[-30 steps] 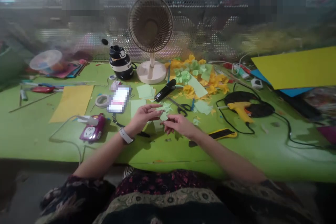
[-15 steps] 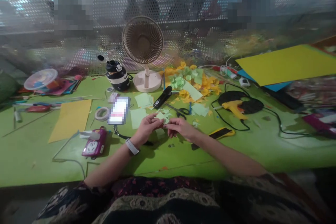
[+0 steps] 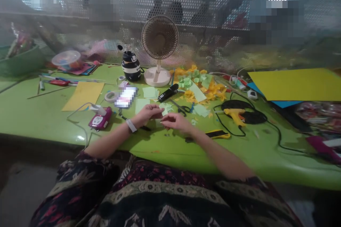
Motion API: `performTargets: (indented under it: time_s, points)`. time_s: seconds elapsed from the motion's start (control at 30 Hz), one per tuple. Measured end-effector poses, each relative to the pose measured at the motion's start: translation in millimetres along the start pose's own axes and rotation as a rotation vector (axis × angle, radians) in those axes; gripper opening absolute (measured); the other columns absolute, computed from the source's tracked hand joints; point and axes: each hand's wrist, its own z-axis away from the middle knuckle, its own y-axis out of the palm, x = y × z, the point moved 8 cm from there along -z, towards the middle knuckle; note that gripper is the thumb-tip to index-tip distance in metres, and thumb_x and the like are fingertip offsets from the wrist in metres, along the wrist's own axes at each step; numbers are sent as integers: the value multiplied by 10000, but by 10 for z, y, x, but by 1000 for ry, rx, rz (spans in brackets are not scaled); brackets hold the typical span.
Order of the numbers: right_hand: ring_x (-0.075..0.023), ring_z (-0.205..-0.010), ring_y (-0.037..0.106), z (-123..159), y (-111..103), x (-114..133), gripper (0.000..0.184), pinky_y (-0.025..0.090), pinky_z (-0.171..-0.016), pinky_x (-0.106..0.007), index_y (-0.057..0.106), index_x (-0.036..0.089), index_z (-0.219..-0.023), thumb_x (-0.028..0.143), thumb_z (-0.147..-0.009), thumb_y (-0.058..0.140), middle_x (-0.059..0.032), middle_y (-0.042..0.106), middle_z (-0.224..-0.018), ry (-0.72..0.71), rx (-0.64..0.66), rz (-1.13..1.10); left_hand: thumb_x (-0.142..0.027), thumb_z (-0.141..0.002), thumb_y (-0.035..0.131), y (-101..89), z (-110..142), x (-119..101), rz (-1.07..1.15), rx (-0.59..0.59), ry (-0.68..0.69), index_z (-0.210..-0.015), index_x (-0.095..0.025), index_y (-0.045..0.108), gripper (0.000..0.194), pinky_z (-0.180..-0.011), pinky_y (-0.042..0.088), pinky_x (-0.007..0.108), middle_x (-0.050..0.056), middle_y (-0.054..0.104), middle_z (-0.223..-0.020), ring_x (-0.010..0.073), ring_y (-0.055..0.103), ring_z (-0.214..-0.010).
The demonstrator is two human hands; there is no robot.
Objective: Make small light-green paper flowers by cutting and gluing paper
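My left hand (image 3: 148, 112), with a white band at its wrist, is closed in a pinch. At its fingertips is a small piece of light green paper (image 3: 166, 108), partly overlapping the scraps behind it. My right hand (image 3: 176, 121) is just to the right and slightly nearer, fingers curled and thumb against them; whatever is between them is too small to make out. Flat light green paper squares (image 3: 150, 92) lie behind my left hand. A black stapler (image 3: 168, 93) and black scissors (image 3: 183, 110) rest beyond the hands. A yellow-black utility knife (image 3: 218, 134) lies by my right forearm.
Behind are a white fan (image 3: 160, 38), a black-and-white bottle (image 3: 131, 67) and a pile of orange and green paper pieces (image 3: 195, 81). A phone (image 3: 126, 97), tape roll (image 3: 112, 96) and purple power socket (image 3: 100, 117) sit left. A yellow glue gun (image 3: 236, 115) with its cord lies right.
The camera view has shifted, so the table things appear further right and mostly higher. My hands have moved slightly apart; earlier their fingertips met at the green paper.
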Motion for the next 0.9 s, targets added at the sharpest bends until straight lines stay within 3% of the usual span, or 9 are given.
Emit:
performTargets:
  time_s: [0.03, 0.1, 0.2, 0.3, 0.4, 0.5, 0.67, 0.9]
  points:
    - [-131, -591, 595, 16, -36, 69, 285, 472, -607, -283, 687, 170, -786, 413, -706, 813, -20, 688, -694, -61, 12, 159, -357, -613, 928, -32, -2, -3, -16, -11, -20, -711, -122, 616, 403, -643, 547, 218, -5, 679, -652, 93, 673, -605]
    - [-136, -611, 577, 59, -194, 215, 195, 479, -645, -301, 690, 182, -784, 371, -791, 738, -21, 683, -712, -179, -82, 410, -334, -626, 925, -48, 0, -16, -65, 13, -55, -733, -113, 638, 377, -666, 560, 226, 5, 690, -679, 88, 675, -611]
    - [-188, -775, 640, 110, -350, 363, 324, 526, -707, -331, 678, 191, -1099, 357, -823, 716, -62, 707, -905, -285, -157, 509, -323, -636, 922, -23, 20, -31, -88, 49, -91, -738, -120, 652, 353, -691, 575, 243, 9, 697, -686, 91, 675, -616]
    - [-271, -1162, 609, 124, -323, 458, 538, 542, -906, -418, 585, 235, -1342, 293, -822, 709, -128, 617, -1307, -401, -108, 629, -313, -647, 918, 36, 45, 1, -72, 81, -138, -757, -126, 671, 329, -718, 584, 254, 14, 704, -694, 99, 684, -639]
    - [-299, -1377, 473, 103, -222, 443, 570, 417, -1119, -504, 586, 270, -1371, 233, -815, 706, -113, 497, -1489, -460, 14, 738, -308, -649, 917, 78, 52, 26, -47, 108, -155, -797, -130, 704, 314, -718, 587, 251, 18, 719, -718, 99, 688, -639]
    - [-284, -1372, 487, 84, -207, 406, 460, 370, -1159, -519, 651, 289, -1298, 218, -845, 694, -88, 523, -1481, -495, 33, 731, -290, -646, 919, 87, 55, 49, -25, 128, -174, -792, -136, 712, 297, -748, 592, 265, 30, 740, -752, 106, 700, -658]
    - [-241, -1198, 613, 137, -274, 343, 124, 451, -1079, -476, 772, 280, -972, 266, -918, 662, -68, 678, -1260, -581, -146, 537, -281, -662, 908, 101, 100, 116, -12, 157, -213, -761, -136, 692, 279, -827, 593, 309, 42, 755, -765, 134, 733, -735]
    - [-243, -1149, 625, 197, -207, 126, 184, 475, -1037, -464, 734, 245, -878, 416, -912, 677, -100, 686, -1203, -475, -252, 308, -354, -660, 902, 157, 164, 187, -46, 167, -115, -824, -128, 724, 331, -805, 594, 289, 64, 777, -813, 142, 742, -758]
